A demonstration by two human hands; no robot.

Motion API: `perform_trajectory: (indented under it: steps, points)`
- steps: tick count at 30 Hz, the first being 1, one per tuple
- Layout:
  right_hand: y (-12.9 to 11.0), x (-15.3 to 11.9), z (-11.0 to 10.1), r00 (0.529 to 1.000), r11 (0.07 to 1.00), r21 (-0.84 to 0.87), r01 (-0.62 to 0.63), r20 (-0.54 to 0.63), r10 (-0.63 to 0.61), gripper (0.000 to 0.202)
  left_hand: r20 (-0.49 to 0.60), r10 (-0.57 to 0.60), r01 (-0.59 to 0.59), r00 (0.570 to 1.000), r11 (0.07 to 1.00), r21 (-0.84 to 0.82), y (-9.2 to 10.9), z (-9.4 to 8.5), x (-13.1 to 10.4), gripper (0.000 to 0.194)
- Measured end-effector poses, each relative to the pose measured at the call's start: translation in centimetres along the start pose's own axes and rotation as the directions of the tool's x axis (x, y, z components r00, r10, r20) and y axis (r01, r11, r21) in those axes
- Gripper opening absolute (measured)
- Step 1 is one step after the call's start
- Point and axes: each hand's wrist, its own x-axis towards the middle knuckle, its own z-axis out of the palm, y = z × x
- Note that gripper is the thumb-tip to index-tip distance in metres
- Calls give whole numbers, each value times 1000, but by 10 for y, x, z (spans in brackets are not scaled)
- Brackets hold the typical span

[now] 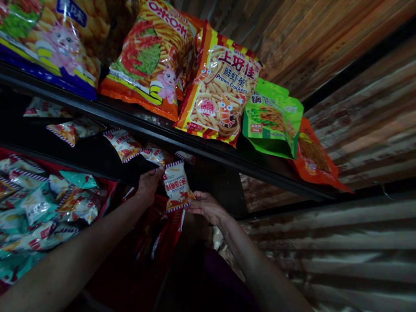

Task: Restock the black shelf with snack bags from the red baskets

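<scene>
Between my two hands is a small white snack bag (177, 185) with striped ends and red lettering, held up in front of the lower shelf. My left hand (148, 185) pinches its upper left edge. The lower right corner is gripped by the fingers of my right hand (206, 206). Behind it, similar small bags lie in a row on the lower shelf (81, 158), among them one snack bag (122, 143) left of my hands and another snack bag (157, 154) just behind my left fingertips.
Large snack bags stand on the upper shelf, including a prawn cracker bag (218, 87), an orange-edged bag (151, 55) and a green pouch (273, 115). A red container (109, 191) at lower left holds many small bags. Corrugated sheeting (347, 263) lines the right side.
</scene>
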Motion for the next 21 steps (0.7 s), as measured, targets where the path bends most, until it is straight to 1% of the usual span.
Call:
perform_trajectory:
  steps: [2,4,7,9,10,12,13,14,15,16,17,18,19,20,21]
  points:
    - [5,0,0,999,1000,24,-14,-30,14,27,4,-10,10,1000,1000,9,1,1,-2,16]
    - [9,0,1,998,997,67,-23,-59,27,26,59,-33,32,998,999,10,3,4,-7,18]
    - [12,1,5,998,994,112,-9,-58,15,28,164,-143,136,976,989,50,5,9,-16,22]
    - [12,0,8,999,996,94,4,-36,-1,29,191,-210,202,959,977,62,4,12,-20,25]
    - [11,0,8,1000,998,63,2,-17,-1,29,177,-224,218,958,975,53,3,13,-21,25]
    - [5,2,5,1000,999,-38,-2,0,2,28,105,-227,226,968,974,18,0,13,-21,23]
    - [1,5,2,1000,995,-100,12,-27,-14,28,65,-225,225,972,974,2,-1,12,-20,22]
    - [-5,10,-1,995,985,-166,40,-81,-54,28,33,-220,221,975,975,-9,-2,11,-18,22]
    - [-11,17,-5,977,968,-234,91,-166,-132,27,16,-213,214,977,977,-15,-2,10,-17,22]
    - [-19,25,-9,937,939,-311,149,-259,-234,26,16,-207,208,978,978,-14,-2,8,-15,23]
    - [-28,36,-11,879,895,-397,204,-327,-346,26,28,-206,206,978,979,-5,-2,7,-13,23]
    - [-37,48,-13,823,838,-487,247,-351,-447,27,38,-205,205,978,979,7,-1,5,-11,22]
    - [-46,60,-13,801,779,-563,276,-313,-510,28,43,-206,206,978,978,20,-1,4,-10,22]
    - [-55,73,-11,802,741,-602,297,-264,-536,27,38,-208,207,977,978,30,0,3,-9,21]
    - [-63,84,-9,809,725,-613,314,-228,-542,26,25,-209,208,978,977,38,1,3,-8,21]
